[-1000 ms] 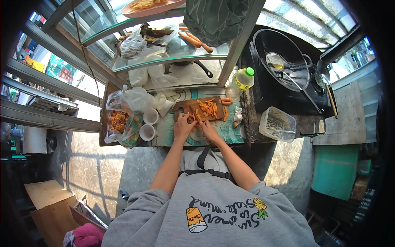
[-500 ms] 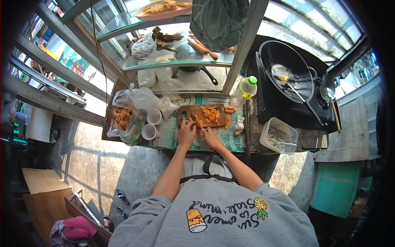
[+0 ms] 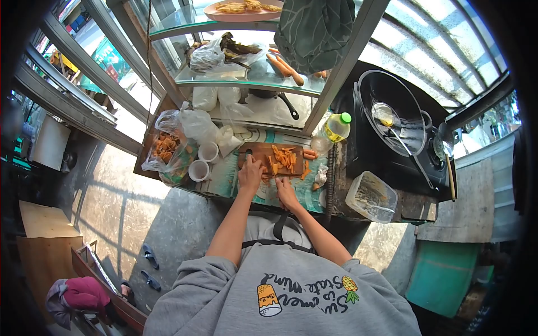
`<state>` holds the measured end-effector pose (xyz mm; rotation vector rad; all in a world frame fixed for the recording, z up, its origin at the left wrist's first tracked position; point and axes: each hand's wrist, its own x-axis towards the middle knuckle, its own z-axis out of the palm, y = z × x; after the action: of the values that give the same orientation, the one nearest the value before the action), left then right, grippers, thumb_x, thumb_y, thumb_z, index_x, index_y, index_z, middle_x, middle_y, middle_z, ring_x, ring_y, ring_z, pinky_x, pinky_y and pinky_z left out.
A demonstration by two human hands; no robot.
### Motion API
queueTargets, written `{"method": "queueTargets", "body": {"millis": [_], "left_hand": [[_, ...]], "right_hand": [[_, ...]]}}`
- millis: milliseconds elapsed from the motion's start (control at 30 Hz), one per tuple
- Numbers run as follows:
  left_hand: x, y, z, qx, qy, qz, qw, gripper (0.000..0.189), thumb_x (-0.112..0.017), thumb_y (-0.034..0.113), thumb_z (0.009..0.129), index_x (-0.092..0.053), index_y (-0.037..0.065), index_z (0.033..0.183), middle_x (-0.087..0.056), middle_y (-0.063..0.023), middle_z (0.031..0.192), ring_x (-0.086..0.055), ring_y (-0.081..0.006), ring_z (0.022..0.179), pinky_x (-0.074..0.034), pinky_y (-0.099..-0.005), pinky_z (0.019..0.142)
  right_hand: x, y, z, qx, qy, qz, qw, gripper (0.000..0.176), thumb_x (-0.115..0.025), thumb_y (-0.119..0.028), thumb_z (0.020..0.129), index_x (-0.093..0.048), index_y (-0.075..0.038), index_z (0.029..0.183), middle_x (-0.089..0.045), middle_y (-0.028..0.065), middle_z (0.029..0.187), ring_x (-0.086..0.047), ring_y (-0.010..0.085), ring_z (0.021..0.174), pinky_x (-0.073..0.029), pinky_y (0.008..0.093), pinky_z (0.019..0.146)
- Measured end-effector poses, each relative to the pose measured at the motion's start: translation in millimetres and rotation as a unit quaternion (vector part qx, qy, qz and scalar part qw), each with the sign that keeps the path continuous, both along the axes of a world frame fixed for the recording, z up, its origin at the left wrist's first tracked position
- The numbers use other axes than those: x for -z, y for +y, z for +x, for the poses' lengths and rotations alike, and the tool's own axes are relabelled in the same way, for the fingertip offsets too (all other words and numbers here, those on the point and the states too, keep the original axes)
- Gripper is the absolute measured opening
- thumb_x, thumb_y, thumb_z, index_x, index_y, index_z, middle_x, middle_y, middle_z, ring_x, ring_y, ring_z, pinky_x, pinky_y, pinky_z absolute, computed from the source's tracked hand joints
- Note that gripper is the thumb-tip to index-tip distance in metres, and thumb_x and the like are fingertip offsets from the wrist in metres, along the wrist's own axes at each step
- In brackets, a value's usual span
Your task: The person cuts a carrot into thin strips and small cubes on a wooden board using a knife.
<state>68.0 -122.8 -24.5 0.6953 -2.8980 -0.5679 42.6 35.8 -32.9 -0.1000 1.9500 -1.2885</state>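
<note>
A brown wooden chopping board (image 3: 259, 149) lies on the worktop, with orange strips, apparently carrot (image 3: 284, 159), heaped on its right half. My left hand (image 3: 250, 172) rests over the board's left end, fingers bent and somewhat apart, near small orange pieces. Closed just below the board's front edge, my right hand (image 3: 287, 193) grips what looks like a knife; its blade is mostly hidden. More whole orange sticks (image 3: 310, 153) lie beyond the board's right end. A small whitish item (image 3: 320, 175) sits right of my right hand.
At left are a plastic bag of orange pieces (image 3: 166, 147) and two white cups (image 3: 199, 170). An oil bottle (image 3: 337, 127), a plastic tub (image 3: 371, 196) and a large wok (image 3: 392, 112) stand to the right. Glass shelves (image 3: 252, 84) rise behind. Another person's clothed leg (image 3: 87, 294) shows lower left.
My left hand has shifted left on the board, away from the orange strips. My right hand has drawn slightly back from the board's edge. The camera view has tilted a little.
</note>
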Motion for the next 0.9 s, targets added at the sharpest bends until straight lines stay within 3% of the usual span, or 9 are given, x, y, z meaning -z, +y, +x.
{"method": "queueTargets", "body": {"millis": [233,367,433,500,633,833,900], "left_hand": [[-1.4,-4.3,-14.6,-0.057,-0.047,-0.011,0.997,0.023,-0.067,0.03,0.088,-0.066,0.009,0.1,-0.063,-0.0075,0.099,-0.065,-0.0266,0.095,-0.055,-0.0421,0.072],[-12.8,0.0,-20.5,-0.178,-0.073,0.081,0.978,0.021,-0.07,0.031,0.085,-0.07,0.011,0.091,-0.07,-0.0079,0.093,-0.068,-0.0278,0.09,-0.055,-0.0432,0.073],[-12.7,0.0,-23.4,-0.218,-0.071,0.114,0.967,0.02,-0.071,0.031,0.085,-0.072,0.011,0.088,-0.071,-0.0079,0.092,-0.069,-0.0281,0.088,-0.055,-0.0434,0.073],[-10.1,-2.9,-27.0,-0.288,-0.071,0.158,0.942,0.02,-0.072,0.032,0.083,-0.073,0.012,0.085,-0.072,-0.0083,0.096,-0.069,-0.0283,0.09,-0.056,-0.0436,0.073],[-2.3,-10.5,-30.3,-0.297,-0.086,0.185,0.933,0.022,-0.073,0.034,0.081,-0.073,0.013,0.087,-0.072,-0.0085,0.097,-0.069,-0.0291,0.09,-0.056,-0.0437,0.074],[2.5,-17.0,-31.0,-0.281,-0.114,0.218,0.927,0.018,-0.071,0.031,0.082,-0.072,0.013,0.087,-0.071,-0.0096,0.097,-0.068,-0.0306,0.091,-0.056,-0.0452,0.076],[15.5,-23.3,-32.5,-0.288,-0.126,0.221,0.923,0.019,-0.075,0.031,0.081,-0.076,0.013,0.083,-0.073,-0.008,0.092,-0.069,-0.0269,0.084,-0.058,-0.0428,0.073]], "right_hand": [[3.5,1.6,0.6,-0.008,-0.001,-0.007,1.0,0.035,-0.04,-0.043,0.101,-0.038,-0.011,0.115,-0.048,0.0075,0.065,-0.042,0.0158,0.034,-0.032,0.0299,0.03],[-1.8,-0.6,2.1,-0.015,-0.001,-0.006,1.0,0.037,-0.039,-0.038,0.101,-0.036,-0.008,0.123,-0.052,0.0104,0.063,-0.046,0.0213,0.033,-0.035,0.0325,0.031],[-2.9,-0.7,3.4,-0.026,-0.03,-0.044,0.998,0.037,-0.044,-0.035,0.101,-0.032,-0.014,0.129,-0.047,0.0043,0.068,-0.041,0.0134,0.037,-0.033,0.0286,0.031],[-2.0,-2.2,3.2,-0.025,-0.04,-0.073,0.996,0.036,-0.043,-0.033,0.101,-0.033,-0.014,0.13,-0.047,0.0036,0.069,-0.041,0.0126,0.037,-0.033,0.0277,0.032],[-1.1,-3.9,3.2,-0.015,-0.049,-0.134,0.99,0.032,-0.041,-0.029,0.103,-0.037,-0.014,0.131,-0.047,0.002,0.07,-0.039,0.0098,0.038,-0.033,0.0253,0.033],[-6.8,-4.3,7.1,-0.021,-0.052,-0.132,0.99,0.036,-0.039,-0.031,0.104,-0.04,-0.02,0.138,-0.044,0.0002,0.066,-0.035,0.0083,0.036,-0.033,0.0245,0.033],[-14.4,-2.1,10.3,-0.028,-0.072,-0.131,0.988,0.037,-0.038,-0.032,0.104,-0.039,-0.022,0.14,-0.043,0.0002,0.065,-0.036,0.0081,0.038,-0.033,0.0246,0.032]]}}
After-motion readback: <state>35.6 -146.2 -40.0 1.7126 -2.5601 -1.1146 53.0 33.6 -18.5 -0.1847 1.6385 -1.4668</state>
